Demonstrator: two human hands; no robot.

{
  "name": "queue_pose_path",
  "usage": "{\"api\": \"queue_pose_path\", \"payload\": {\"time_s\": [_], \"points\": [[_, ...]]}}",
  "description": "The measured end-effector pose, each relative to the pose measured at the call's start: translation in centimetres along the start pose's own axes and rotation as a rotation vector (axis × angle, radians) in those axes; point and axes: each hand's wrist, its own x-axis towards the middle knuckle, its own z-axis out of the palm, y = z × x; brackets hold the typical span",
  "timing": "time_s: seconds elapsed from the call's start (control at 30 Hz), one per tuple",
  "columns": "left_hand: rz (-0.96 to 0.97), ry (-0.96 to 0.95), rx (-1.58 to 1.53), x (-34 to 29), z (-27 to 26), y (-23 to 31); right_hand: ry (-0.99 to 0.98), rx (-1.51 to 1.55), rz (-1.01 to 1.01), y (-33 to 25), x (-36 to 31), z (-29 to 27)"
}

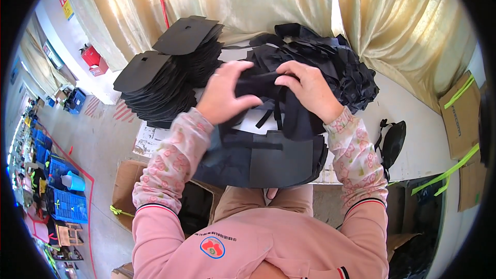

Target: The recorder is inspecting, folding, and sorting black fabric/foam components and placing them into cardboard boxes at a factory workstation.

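A dark black fabric piece (pixel 258 87) is raised above the table between my two hands, with narrow straps hanging below it. My right hand (pixel 312 90) pinches its upper edge between thumb and fingers, and a fold of cloth drops beneath that hand. At the fabric's other side is my left hand (pixel 226 93), its thumb and fingers spread apart around the cloth. Closer to me, at the table's front edge, lies a stack of flat black pieces (pixel 281 160) with rounded lower edges. The fabric's underside is hidden.
Tall stacks of black panels (pixel 155 80) stand at the back left of the white table (pixel 403 155). A heap of black fabric pieces (pixel 330 64) lies at the back right. Farther right rests a black strapped item (pixel 393 142). Cardboard boxes (pixel 460 119) and curtains (pixel 408 15) border the table.
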Motion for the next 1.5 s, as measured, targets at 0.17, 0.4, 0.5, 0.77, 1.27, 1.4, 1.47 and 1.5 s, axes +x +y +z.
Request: {"api": "queue_pose_path", "payload": {"time_s": [0.17,0.4,0.5,0.77,1.27,1.4,1.47,1.5], "points": [[-0.096,0.083,-0.096,-0.2,3.9,2.2,-0.223,0.239,-0.038,-2.8,0.1,0.1],[-0.06,0.156,0.144,-1.1,2.2,-1.4,-0.181,-0.229,-0.021,-4.0,-1.9,-2.4],[-0.08,0.207,0.237,-2.4,1.1,-4.6,-0.239,-0.235,-0.07,-5.6,-3.5,-2.5],[-0.166,0.183,0.401,-11.3,-5.1,-10.7,-0.641,0.333,-0.08,-7.0,-9.6,-1.6],[-0.873,-0.969,0.046,-21.4,-11.9,-14.5,-0.778,0.323,0.484,3.2,-15.5,0.7],[-0.858,-1.057,0.12,-23.6,-6.3,-19.1,-0.547,-0.104,0.414,8.7,-18.7,5.3],[-0.817,-0.969,0.201,-24.9,-4.2,-21.2,-0.555,-0.217,0.383,9.1,-19.2,6.0],[-0.896,-1.112,0.172,-22.8,-2.8,-20.8,-0.453,-0.35,0.303,8.0,-19.2,6.3]]}}
